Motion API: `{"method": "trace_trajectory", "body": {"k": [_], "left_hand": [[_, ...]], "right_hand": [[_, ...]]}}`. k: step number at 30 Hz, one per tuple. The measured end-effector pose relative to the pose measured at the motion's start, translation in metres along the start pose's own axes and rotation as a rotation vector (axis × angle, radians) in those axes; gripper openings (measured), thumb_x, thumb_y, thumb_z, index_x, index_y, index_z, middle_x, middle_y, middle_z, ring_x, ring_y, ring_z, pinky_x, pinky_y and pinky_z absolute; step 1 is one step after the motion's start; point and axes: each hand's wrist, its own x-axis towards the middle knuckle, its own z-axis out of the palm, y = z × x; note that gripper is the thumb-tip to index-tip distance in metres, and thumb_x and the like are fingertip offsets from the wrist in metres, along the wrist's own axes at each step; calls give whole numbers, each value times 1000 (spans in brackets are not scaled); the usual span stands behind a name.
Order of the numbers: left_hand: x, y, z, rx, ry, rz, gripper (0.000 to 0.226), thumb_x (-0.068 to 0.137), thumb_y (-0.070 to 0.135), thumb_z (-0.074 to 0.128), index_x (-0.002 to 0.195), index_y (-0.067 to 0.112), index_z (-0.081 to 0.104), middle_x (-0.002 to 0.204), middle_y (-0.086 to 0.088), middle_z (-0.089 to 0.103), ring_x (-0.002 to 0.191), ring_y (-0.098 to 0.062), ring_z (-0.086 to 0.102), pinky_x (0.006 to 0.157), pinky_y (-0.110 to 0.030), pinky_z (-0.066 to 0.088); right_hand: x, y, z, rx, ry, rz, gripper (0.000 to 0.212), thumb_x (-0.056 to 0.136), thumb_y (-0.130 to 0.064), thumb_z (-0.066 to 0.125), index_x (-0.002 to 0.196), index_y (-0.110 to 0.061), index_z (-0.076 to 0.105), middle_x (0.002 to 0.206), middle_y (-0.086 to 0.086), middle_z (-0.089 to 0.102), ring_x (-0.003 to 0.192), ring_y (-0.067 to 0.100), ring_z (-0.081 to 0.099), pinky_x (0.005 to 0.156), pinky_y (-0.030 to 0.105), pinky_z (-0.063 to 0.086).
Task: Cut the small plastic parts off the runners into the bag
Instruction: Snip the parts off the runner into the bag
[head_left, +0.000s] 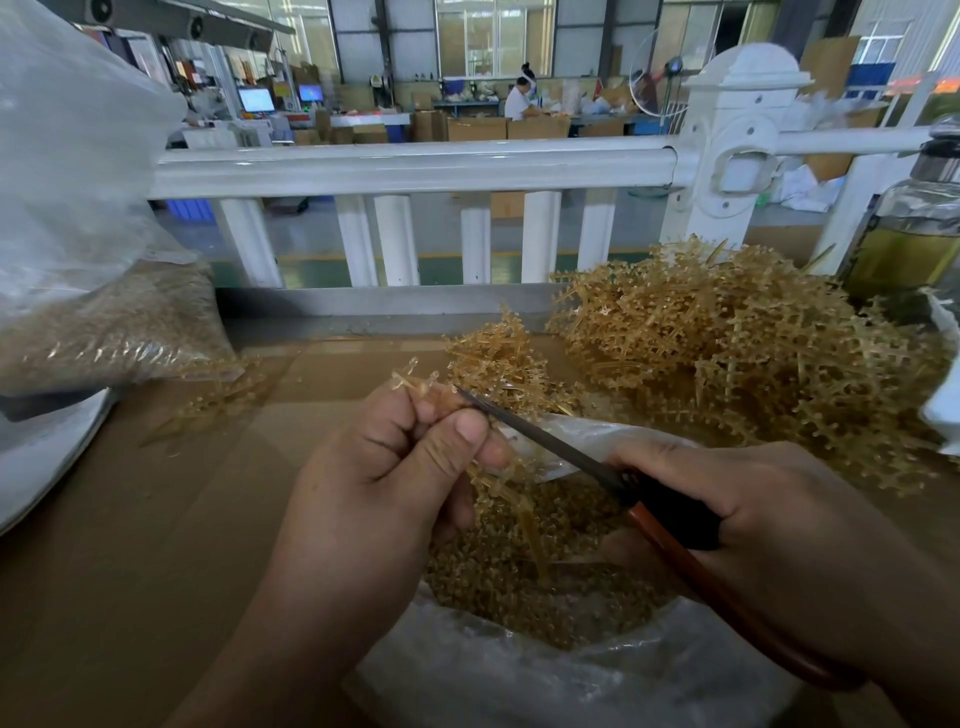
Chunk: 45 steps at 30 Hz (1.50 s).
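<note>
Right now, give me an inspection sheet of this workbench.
Surface: brown cardboard-covered tabletop.
Job's things: amber plastic runner held over clear plastic bag of cut amber parts; dark-bladed cutting tool with black-and-red handle; heap of uncut amber runners at right.
Clutter: second clear bag of parts at left; glass bottle of yellowish liquid at right.
Hands: left hand pinches the runner; right hand grips the tool's handle.
Cables: nothing seen.
Surroundings: white railing; cardboard boxes and a seated person far behind.
</note>
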Motion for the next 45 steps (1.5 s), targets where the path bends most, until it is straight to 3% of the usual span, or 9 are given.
{"method": "trace_trajectory", "body": {"k": [9, 12, 19, 22, 25, 31, 35, 38, 45], "left_hand": [[-1, -3, -2, 4, -14, 33, 27, 87, 50, 60, 79, 27, 73, 54, 3, 61, 48, -6, 55, 49, -15, 45], [-1, -4, -2, -45, -21, 0, 32, 84, 53, 59, 79, 25, 74, 55, -1, 62, 49, -11, 55, 49, -22, 45], [1, -2, -1, -148, -42, 29, 24, 96, 42, 55, 94, 20, 63, 89, -7, 76, 54, -22, 60, 51, -27, 48], [1, -1, -1, -155, -36, 23, 12, 97, 35, 57, 92, 25, 61, 86, -6, 77, 52, -21, 60, 49, -28, 47], [1, 0, -2, -177, -32, 22, 19, 95, 35, 63, 92, 16, 63, 77, -4, 75, 51, -18, 58, 47, -26, 46], [2, 1, -6, -242, -11, -56, 23, 78, 45, 71, 83, 23, 70, 56, -4, 59, 46, -10, 51, 44, -17, 40], [3, -2, -6, -215, 2, -97, 20, 81, 39, 74, 79, 20, 69, 53, -6, 57, 45, -11, 49, 44, -18, 40], [2, -2, -6, -184, -17, -116, 29, 76, 48, 74, 79, 19, 70, 54, -5, 57, 47, -12, 48, 46, -19, 41], [1, 2, -5, -126, 47, -119, 28, 72, 49, 76, 77, 22, 73, 51, -3, 56, 45, -9, 50, 43, -18, 40]], "right_hand": [[0, 2, 2, 28, -10, 23, 53, 77, -75, 51, 102, -31, 67, 73, -15, 64, 62, 5, 61, 52, 29, 47], [2, 2, 3, 72, -40, 30, 56, 76, -79, 50, 105, -34, 66, 78, -18, 65, 66, 4, 62, 53, 24, 47], [3, 5, 6, 125, -80, 47, 56, 74, -81, 52, 108, -38, 64, 80, -16, 65, 67, 6, 59, 56, 24, 45], [3, 4, 6, 138, -77, 54, 58, 72, -83, 51, 109, -40, 63, 82, -15, 67, 68, 6, 61, 56, 25, 46], [3, 4, 5, 150, -84, 48, 64, 73, -89, 45, 110, -40, 63, 85, -16, 68, 69, 5, 63, 56, 25, 47], [1, 1, 3, 149, -65, 41, 63, 74, -90, 43, 112, -42, 59, 87, -20, 68, 70, 1, 65, 55, 24, 49], [0, 0, 3, 106, -51, 43, 61, 73, -86, 48, 112, -42, 58, 87, -21, 68, 69, 1, 64, 56, 25, 48], [0, 1, 3, 61, -44, 47, 51, 73, -77, 53, 111, -43, 59, 86, -21, 67, 69, 0, 62, 60, 26, 49], [1, 2, 3, 38, -70, 64, 51, 74, -78, 51, 109, -41, 58, 91, -24, 66, 74, 0, 62, 67, 23, 48]]}}
